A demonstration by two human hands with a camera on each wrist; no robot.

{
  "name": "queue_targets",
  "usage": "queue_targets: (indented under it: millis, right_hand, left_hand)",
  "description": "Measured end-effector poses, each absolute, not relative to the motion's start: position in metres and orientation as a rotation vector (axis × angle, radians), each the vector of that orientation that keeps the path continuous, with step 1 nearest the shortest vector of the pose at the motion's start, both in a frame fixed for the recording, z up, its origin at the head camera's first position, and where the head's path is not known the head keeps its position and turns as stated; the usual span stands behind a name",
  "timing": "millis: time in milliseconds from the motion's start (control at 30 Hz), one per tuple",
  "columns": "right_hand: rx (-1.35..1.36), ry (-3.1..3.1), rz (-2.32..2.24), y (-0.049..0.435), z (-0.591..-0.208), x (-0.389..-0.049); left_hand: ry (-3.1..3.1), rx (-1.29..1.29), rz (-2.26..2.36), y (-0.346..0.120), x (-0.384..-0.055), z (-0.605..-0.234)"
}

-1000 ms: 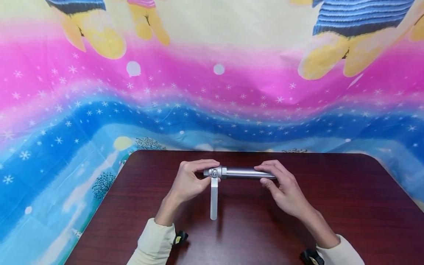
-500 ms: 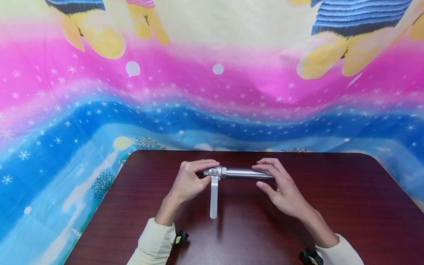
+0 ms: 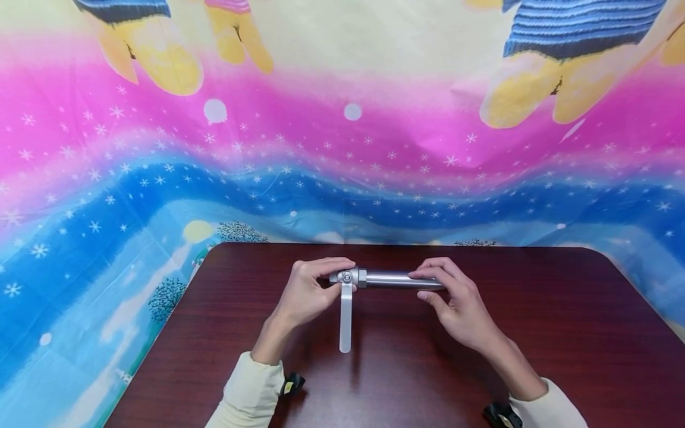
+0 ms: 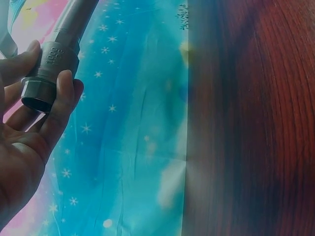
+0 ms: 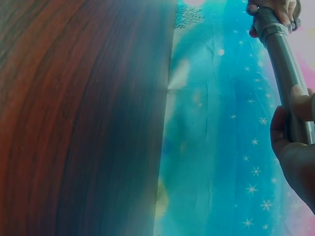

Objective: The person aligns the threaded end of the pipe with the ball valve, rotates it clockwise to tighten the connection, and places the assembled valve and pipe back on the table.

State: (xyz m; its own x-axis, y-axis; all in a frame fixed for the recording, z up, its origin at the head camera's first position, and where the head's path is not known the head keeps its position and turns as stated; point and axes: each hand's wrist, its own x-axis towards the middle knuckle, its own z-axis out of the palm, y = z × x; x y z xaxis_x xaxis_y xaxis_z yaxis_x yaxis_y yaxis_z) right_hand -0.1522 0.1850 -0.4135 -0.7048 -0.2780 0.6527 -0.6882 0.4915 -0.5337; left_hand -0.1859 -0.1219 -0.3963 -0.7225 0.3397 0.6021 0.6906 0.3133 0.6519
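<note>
A silver ball valve [image 3: 348,276] is joined to a smooth metal pipe [image 3: 387,279], both held level over the table. Its flat lever [image 3: 346,321] points toward the person, square to the pipe. My left hand [image 3: 306,295] grips the valve body between thumb and fingers; in the left wrist view the valve's hexagonal open end [image 4: 39,93] and raised lettering show. Farther right, my right hand [image 3: 461,306] holds the pipe's other end, fingers over the top and thumb on the near side. That far end is hidden by the hand. The right wrist view shows the pipe [image 5: 284,66] running between both hands.
A dark reddish wooden table [image 3: 407,374] with rounded corners lies beneath. Behind it hangs a pink and blue cloth [image 3: 321,154] printed with snowflakes and cartoon figures. Black straps [image 3: 291,384] sit by the light sleeves [image 3: 248,386].
The right thumb moved off the pipe half a second ago and is now back close against it, the fingers shifting slightly along the pipe. The left hand and valve stay nearly still.
</note>
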Motion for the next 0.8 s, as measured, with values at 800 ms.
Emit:
queue_targets:
  millis: [800]
  right_hand:
    - [0.804,-2.293,1.175,0.1865,-0.4176,-0.1529]
  left_hand:
    - [-2.229,-0.922,-1.341,-0.1234,-0.1857,-0.3950]
